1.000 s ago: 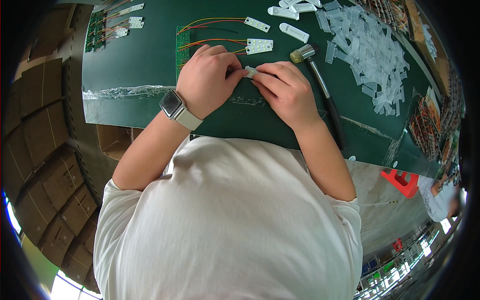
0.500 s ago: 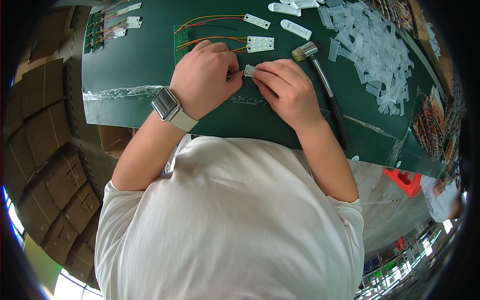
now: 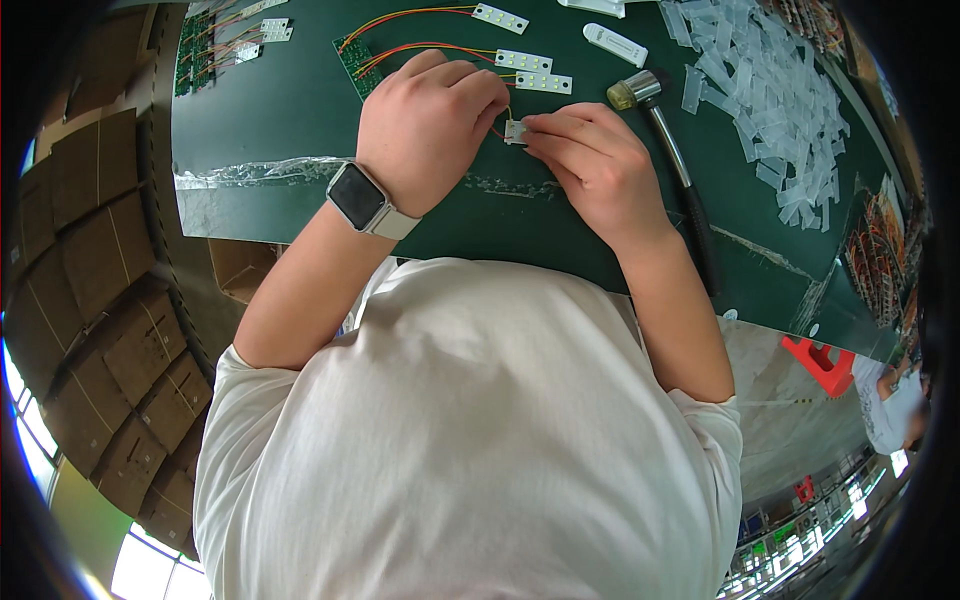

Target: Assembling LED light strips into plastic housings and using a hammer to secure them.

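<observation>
My right hand (image 3: 605, 170) pinches a small white LED board (image 3: 515, 131) between thumb and fingers. Curled closed just left of it, my left hand (image 3: 425, 130) wears a watch at the wrist. Thin red and yellow wires (image 3: 508, 113) run from its fingers to that LED board; the fingertips themselves are mostly hidden. Beyond the left hand lies a green circuit board (image 3: 352, 68), partly covered by the hand. More wires lead from it to an upper LED board (image 3: 500, 18), a middle LED board (image 3: 523, 61) and a lower LED board (image 3: 545, 83).
A hammer (image 3: 655, 115) lies right of my right hand, near a white plastic housing (image 3: 615, 44). Clear plastic pieces (image 3: 765, 100) are heaped at the right. Other wired boards (image 3: 195, 55) sit far left. Cardboard boxes (image 3: 95, 250) are stacked beside the green table (image 3: 270, 215).
The view has shifted slightly. Both hands and the held LED board have moved a little rightward in the picture. The green circuit board has tilted, and the lower LED boards now lie spread apart.
</observation>
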`<state>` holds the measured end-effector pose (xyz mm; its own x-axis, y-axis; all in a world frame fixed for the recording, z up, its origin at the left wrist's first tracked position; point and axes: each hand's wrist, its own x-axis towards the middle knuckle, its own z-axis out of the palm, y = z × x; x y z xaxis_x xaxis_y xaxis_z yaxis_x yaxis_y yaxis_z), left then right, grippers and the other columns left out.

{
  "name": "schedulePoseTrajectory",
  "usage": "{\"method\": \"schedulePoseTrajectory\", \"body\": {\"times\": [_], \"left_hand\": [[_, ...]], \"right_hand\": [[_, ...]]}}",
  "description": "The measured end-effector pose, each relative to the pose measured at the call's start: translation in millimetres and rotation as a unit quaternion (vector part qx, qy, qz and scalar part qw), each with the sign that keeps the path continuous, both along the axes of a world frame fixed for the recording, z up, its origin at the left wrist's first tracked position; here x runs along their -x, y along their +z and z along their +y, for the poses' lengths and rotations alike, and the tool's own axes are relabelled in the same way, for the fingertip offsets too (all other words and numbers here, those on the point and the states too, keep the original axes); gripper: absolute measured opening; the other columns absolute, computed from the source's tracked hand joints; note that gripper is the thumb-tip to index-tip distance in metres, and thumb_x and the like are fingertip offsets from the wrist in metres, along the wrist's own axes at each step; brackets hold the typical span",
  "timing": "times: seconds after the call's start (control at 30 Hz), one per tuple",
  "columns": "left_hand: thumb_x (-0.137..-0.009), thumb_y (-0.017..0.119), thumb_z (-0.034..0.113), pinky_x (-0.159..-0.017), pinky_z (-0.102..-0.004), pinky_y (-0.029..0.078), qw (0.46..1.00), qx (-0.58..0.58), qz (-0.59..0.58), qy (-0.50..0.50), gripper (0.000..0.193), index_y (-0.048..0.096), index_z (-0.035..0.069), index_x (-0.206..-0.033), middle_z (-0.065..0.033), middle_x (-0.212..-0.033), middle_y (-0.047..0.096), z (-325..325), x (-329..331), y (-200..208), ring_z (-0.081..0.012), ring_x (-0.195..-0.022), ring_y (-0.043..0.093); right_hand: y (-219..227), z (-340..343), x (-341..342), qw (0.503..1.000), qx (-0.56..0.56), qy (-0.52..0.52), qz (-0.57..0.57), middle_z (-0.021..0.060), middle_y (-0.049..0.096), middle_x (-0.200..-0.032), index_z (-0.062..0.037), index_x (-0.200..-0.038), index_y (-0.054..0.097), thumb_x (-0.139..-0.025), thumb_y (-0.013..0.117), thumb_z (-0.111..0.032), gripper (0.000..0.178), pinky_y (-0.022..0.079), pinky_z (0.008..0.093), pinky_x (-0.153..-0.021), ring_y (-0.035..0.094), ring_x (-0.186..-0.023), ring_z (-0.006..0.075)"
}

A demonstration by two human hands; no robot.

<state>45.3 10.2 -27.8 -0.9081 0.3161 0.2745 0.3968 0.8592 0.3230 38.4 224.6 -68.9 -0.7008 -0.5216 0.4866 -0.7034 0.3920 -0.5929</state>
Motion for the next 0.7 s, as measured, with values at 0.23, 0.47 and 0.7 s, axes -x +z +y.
{"method": "schedulePoseTrajectory", "body": {"times": [0.23,0.47,0.7], "left_hand": [[-0.078,0.081,0.007,-0.081,-0.0354,0.057,0.998,-0.015,0.052,-0.042,0.016,0.075,0.013,-0.091,0.0016,-0.093,0.074,-6,-3,-15,-0.0222,-0.090,0.068],[-0.077,0.081,0.007,-0.094,-0.0401,0.054,0.999,0.012,-0.004,-0.053,0.019,0.078,0.013,-0.095,0.0020,-0.096,0.074,-8,-11,11,-0.0226,-0.102,0.066],[-0.080,0.082,0.010,-0.084,-0.0366,0.056,1.000,-0.004,-0.013,-0.006,0.013,0.078,0.012,-0.092,-0.0011,-0.093,0.073,-5,-21,0,-0.0236,-0.092,0.065]], "right_hand": [[0,-2,0,1.000,-0.002,-0.006,0.009,0.0046,0.077,-0.102,-0.0037,-0.094,0.079,-0.074,0.080,0.001,0.021,0.060,0.0351,-0.082,0.070,-0.096,0.0240],[-1,-1,0,1.000,-0.014,0.001,0.020,0.0052,0.077,-0.103,-0.0033,-0.095,0.079,-0.074,0.080,0.002,0.022,0.060,0.0354,-0.082,0.070,-0.096,0.0246],[-4,-2,-1,1.000,-0.005,0.001,0.025,0.0053,0.076,-0.103,-0.0024,-0.097,0.078,-0.075,0.080,0.001,0.022,0.060,0.0356,-0.083,0.070,-0.096,0.0245]]}}
